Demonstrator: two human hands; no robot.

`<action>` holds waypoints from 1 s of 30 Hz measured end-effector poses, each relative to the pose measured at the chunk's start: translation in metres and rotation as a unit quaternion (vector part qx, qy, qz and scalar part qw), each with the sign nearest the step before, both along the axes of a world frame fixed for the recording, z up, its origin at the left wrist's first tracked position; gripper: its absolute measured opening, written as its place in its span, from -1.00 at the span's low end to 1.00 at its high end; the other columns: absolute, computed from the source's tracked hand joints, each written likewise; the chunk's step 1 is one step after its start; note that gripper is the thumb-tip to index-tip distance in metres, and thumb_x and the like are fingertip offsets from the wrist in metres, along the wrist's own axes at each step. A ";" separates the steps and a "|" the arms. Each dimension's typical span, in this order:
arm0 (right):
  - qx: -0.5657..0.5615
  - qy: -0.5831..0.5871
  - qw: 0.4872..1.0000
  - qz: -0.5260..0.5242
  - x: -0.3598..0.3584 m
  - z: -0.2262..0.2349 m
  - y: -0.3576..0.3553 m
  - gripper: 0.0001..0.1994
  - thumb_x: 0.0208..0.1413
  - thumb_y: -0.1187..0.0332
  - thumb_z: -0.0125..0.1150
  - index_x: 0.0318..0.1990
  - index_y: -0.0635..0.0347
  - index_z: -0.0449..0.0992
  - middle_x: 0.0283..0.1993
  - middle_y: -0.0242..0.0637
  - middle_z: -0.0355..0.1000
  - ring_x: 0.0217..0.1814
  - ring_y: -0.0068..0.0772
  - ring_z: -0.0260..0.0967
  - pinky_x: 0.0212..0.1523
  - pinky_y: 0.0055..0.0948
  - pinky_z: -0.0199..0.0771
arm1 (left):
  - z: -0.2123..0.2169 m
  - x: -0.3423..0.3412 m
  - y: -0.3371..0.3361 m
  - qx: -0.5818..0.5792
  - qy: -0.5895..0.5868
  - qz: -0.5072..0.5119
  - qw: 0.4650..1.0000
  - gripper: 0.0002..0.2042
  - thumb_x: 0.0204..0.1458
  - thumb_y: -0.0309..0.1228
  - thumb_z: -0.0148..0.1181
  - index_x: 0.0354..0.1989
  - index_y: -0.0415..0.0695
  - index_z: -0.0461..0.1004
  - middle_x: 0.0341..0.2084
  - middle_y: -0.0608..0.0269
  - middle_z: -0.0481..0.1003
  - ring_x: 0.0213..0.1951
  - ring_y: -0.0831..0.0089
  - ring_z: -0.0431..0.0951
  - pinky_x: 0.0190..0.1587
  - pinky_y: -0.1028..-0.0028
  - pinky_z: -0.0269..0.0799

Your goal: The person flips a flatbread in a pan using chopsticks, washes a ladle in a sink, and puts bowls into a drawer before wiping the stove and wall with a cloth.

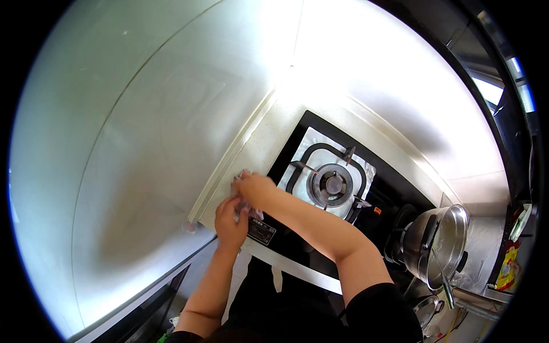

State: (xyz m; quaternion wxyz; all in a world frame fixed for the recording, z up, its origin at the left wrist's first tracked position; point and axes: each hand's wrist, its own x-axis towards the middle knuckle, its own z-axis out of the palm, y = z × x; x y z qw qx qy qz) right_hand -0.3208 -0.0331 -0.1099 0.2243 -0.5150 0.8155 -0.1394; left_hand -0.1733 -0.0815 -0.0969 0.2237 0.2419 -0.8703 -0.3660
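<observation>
At the left end of the black gas stove (303,254), my two hands meet over the counter. My right hand (255,188) reaches across with its fingers curled down on a crumpled, pale, partly see-through piece (255,214), like thin plastic or cloth; its exact kind I cannot make out. Just below and to the left, my left hand (230,224) has its thumb and fingers bent round the near side of the same piece. Most of it is hidden under the hands. To the right of my hands stands the burner (332,184) with its black pan support, on a silvery foil liner (313,139).
A steel pot (422,247) with a long-handled utensil (442,279) in it stands on the right burner. A steel pan or lid (426,310) lies lower right. A yellow and red packet (508,267) is at the right edge. Pale walls (166,143) border the counter.
</observation>
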 end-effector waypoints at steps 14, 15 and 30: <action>0.019 0.112 0.985 -0.127 -0.121 -0.011 -0.008 -0.79 -0.02 0.32 0.13 -0.32 0.23 0.61 -0.11 -0.11 0.49 0.03 -0.08 0.36 -0.11 -0.14 0.50 | -0.030 -0.112 -0.015 0.027 0.028 -0.071 0.997 -0.65 -0.10 -0.52 0.18 -0.07 -0.22 0.40 -0.07 -0.03 0.43 0.00 0.01 0.41 0.10 0.25 0.30; 0.025 0.187 0.968 -0.165 -0.146 -0.001 0.001 -0.79 -0.03 0.32 0.15 -0.30 0.22 0.61 -0.10 -0.16 0.50 0.02 -0.10 0.36 -0.09 -0.15 0.50 | -0.030 -0.128 -0.013 0.025 0.041 -0.088 0.995 -0.65 -0.10 -0.51 0.18 -0.06 -0.22 0.40 -0.07 -0.03 0.43 0.01 0.01 0.41 0.10 0.25 0.30; 0.182 0.029 0.924 -0.335 -0.278 -0.005 0.206 -0.64 -0.39 0.51 0.34 -0.28 0.01 0.55 -0.28 -0.06 0.53 -0.19 -0.03 0.51 -0.25 -0.13 0.50 | -0.048 -0.324 0.000 -0.098 -0.095 -0.323 0.936 -0.64 -0.12 -0.50 0.27 -0.06 -0.13 0.50 -0.01 0.08 0.42 0.02 0.11 0.42 0.06 0.27 0.37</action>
